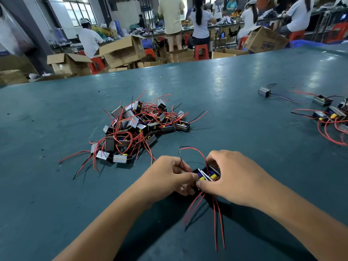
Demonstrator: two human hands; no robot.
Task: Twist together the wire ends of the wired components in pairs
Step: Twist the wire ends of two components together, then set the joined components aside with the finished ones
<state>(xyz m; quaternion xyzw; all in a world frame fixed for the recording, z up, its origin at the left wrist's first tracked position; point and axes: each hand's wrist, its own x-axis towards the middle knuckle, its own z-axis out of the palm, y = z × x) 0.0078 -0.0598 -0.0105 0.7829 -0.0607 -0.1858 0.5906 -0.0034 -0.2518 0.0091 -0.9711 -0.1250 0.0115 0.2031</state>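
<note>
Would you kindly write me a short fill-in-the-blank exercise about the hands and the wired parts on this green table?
1. Both hands, the left hand and the right hand, hold small wired components with yellow and ____ parts.
2. Most wires in the large heap of small metal-cased components are ____.
3. The heap lies to the ____ of the hands on the dark green table.
4. One grey component with dark wires lies alone at the far ____.

Missing words: blue; red; left; right
</note>
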